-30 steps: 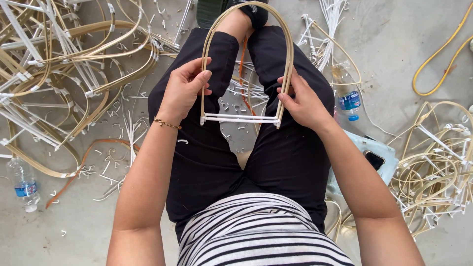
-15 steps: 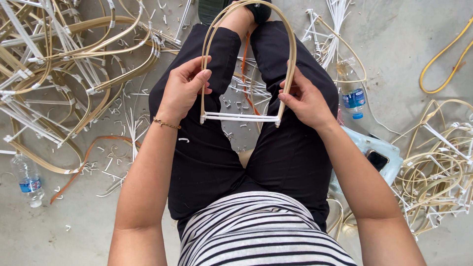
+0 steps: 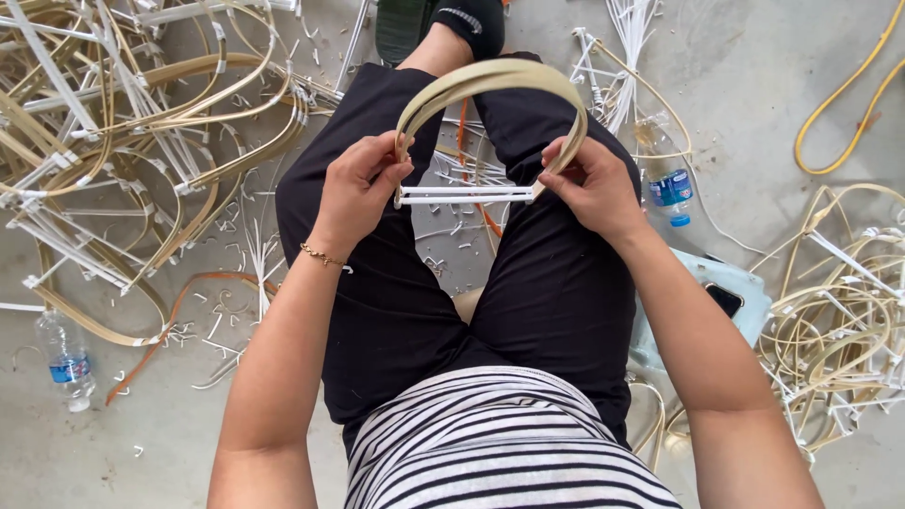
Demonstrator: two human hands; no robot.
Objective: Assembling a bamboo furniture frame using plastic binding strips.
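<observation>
Tilted toward the camera since the earlier frame, the bent cane hoop now shows its arch foreshortened, while both hands keep their places at its ends. From the head view, the left hand is closed around the hoop's left end, thumb pressed on it, and the right hand pinches the right end. Between the two hands runs the white crossbar, its long axis level from hand to hand, equally near both. Beyond the hands the arch rises over the black-trousered knees. A water bottle lies just right of the right hand.
</observation>
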